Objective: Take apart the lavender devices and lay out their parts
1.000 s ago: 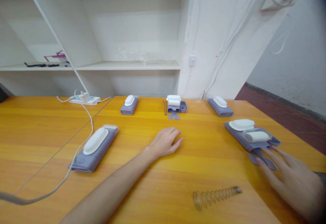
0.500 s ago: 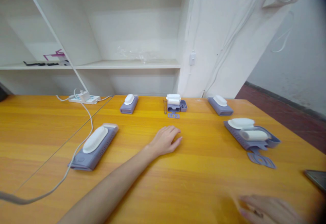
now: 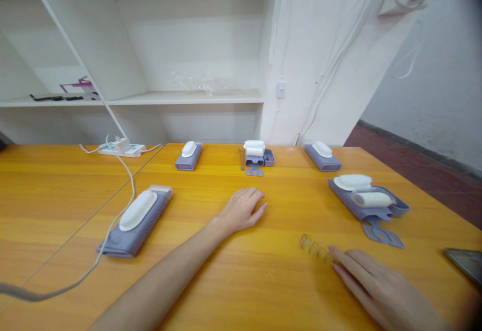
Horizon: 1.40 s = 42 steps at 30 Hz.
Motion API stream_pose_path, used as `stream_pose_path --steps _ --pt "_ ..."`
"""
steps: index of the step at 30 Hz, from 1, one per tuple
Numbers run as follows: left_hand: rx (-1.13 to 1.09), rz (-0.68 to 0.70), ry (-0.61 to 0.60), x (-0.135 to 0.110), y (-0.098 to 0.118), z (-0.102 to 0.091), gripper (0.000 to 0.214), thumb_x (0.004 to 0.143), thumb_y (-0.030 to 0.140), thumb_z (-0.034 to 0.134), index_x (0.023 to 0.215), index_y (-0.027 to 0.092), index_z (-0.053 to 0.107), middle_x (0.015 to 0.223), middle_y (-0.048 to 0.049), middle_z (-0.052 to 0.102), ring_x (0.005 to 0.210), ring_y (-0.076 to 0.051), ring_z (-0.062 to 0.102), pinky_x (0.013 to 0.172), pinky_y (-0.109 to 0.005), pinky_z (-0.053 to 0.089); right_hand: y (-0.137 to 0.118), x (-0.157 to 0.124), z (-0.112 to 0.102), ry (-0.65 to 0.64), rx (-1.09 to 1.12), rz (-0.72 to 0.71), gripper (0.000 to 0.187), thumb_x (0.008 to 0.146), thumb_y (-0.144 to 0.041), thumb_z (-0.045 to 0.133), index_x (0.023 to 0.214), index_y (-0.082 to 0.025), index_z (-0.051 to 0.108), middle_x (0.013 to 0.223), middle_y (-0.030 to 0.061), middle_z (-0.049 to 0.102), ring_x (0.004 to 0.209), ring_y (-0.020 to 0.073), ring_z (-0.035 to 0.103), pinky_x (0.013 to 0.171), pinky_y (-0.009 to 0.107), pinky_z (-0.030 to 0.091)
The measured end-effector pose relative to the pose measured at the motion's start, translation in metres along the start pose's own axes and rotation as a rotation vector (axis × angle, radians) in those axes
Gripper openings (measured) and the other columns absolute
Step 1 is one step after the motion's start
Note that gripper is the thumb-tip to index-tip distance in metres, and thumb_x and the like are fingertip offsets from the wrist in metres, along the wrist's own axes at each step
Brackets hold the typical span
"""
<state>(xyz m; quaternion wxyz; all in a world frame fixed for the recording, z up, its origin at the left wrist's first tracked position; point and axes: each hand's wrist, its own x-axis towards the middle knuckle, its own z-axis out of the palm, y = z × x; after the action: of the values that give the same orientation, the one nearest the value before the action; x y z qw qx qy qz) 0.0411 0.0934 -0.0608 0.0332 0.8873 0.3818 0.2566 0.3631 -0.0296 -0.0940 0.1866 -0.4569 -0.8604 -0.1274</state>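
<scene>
Right hand (image 3: 378, 283) is sitting higher and farther forward than in the earlier frame, the coil spring (image 3: 314, 248) now showing clearly ahead of its fingertips; left hand (image 3: 243, 209) is staying put.

Coil spring, one: extending from the right hand toward the far left; lying on or hovering just over the worktop (image 3: 278, 291), which of the two being unclear; its near end is being pinched between thumb and fingers. Left hand: resting on the worktop, fingers loosely bent, grasping nothing visible.

Handling, as judged: seeming light; thin wire, likely yielding lengthwise and flexing sideways; smooth, so possibly rolling in a fingertip grip; hardly fragile, though its loops may be snagging; the near end is apparently offering the firmest hold.

Edges and room: opened lavender unit (image 3: 342, 199) is lying beyond the right hand, carrying a white cylinder (image 3: 372, 200); flat lavender piece (image 3: 383, 235) is lying just before it; dark flat object (image 3: 467, 264) is keeping to the right margin; worktop's right edge is slanting past the unit; bare surface is stretching between left hand and opened unit, leaving open room ahead of the spring.
</scene>
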Motion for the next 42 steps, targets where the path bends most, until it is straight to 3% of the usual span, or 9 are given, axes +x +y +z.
stream_pose_path --steps 2,5,10,14,21,28,35,42 --pt "0.006 0.005 -0.007 0.0 -0.001 0.001 0.02 0.091 0.032 0.04 0.101 0.018 0.051 0.097 -0.0061 0.06 0.091 -0.019 0.056 0.082 -0.032 0.043 0.004 0.03 0.002 -0.054 -0.122 -0.087 0.038 0.085 -0.013 0.037 0.115 -0.018 0.059 0.091 0.0078 0.067 0.079 0.0183 0.066 0.068 0.028 0.057" --pt "0.018 0.015 -0.01 0.0 -0.002 0.002 0.021 0.091 0.031 0.04 0.102 0.018 0.051 0.098 -0.0059 0.06 0.091 -0.019 0.056 0.083 -0.031 0.043 0.014 0.067 0.012 -0.166 -0.292 -0.051 0.047 0.078 -0.001 0.04 0.122 -0.013 0.053 0.084 0.0077 0.064 0.073 0.019 0.066 0.058 0.028 0.055" --pt "0.032 0.017 -0.009 0.0 -0.002 0.001 0.021 0.091 0.032 0.04 0.102 0.019 0.051 0.097 -0.0059 0.06 0.091 -0.019 0.056 0.082 -0.031 0.043 0.032 0.109 0.03 -0.275 -0.499 0.089 0.035 0.079 -0.002 0.046 0.111 -0.007 0.059 0.076 0.0102 0.064 0.067 0.023 0.066 0.052 0.029 0.052" --pt "0.038 0.02 -0.013 0.0 -0.003 0.001 0.02 0.091 0.031 0.039 0.099 0.019 0.052 0.095 -0.0056 0.06 0.09 -0.018 0.055 0.081 -0.03 0.043 0.037 0.13 0.035 -0.315 -0.533 0.224 0.024 0.082 -0.004 0.041 0.088 -0.007 0.064 0.074 0.0145 0.065 0.068 0.0257 0.067 0.052 0.03 0.049" --pt "0.057 0.03 -0.018 0.0 -0.002 0.001 0.019 0.091 0.03 0.038 0.095 0.018 0.053 0.092 -0.0053 0.059 0.086 -0.018 0.055 0.078 -0.03 0.042 0.03 0.139 0.031 -0.284 -0.542 0.325 0.023 0.085 -0.015 0.043 0.077 -0.009 0.063 0.073 0.0168 0.064 0.067 0.0295 0.066 0.05 0.032 0.046" --pt "0.073 0.03 -0.018 0.0 -0.002 0.001 0.018 0.091 0.029 0.039 0.092 0.019 0.053 0.091 -0.0046 0.058 0.084 -0.017 0.054 0.076 -0.029 0.042 0.036 0.14 0.033 -0.284 -0.608 0.31 0.027 0.086 -0.008 0.039 0.103 -0.011 0.06 0.075 0.0137 0.064 0.063 0.0267 0.067 0.048 0.029 0.046" --pt "0.056 0.031 -0.016 0.0 -0.003 0.001 0.017 0.091 0.028 0.04 0.092 0.019 0.054 0.091 -0.005 0.058 0.086 -0.017 0.054 0.077 -0.029 0.042 0.053 0.138 0.033 -0.315 -0.605 0.294 0.027 0.086 -0.005 0.037 0.09 -0.01 0.063 0.082 0.016 0.063 0.072 0.0285 0.066 0.05 0.033 0.049" --pt "0.069 0.04 -0.02 -0.001 -0.003 0.003 0.018 0.091 0.029 0.039 0.091 0.018 0.054 0.091 -0.0051 0.059 0.085 -0.017 0.054 0.077 -0.029 0.042 0.055 0.136 0.026 -0.331 -0.604 0.315 0.026 0.085 -0.005 0.04 0.083 -0.01 0.065 0.084 0.016 0.06 0.077 0.0289 0.062 0.051 0.032 0.047"
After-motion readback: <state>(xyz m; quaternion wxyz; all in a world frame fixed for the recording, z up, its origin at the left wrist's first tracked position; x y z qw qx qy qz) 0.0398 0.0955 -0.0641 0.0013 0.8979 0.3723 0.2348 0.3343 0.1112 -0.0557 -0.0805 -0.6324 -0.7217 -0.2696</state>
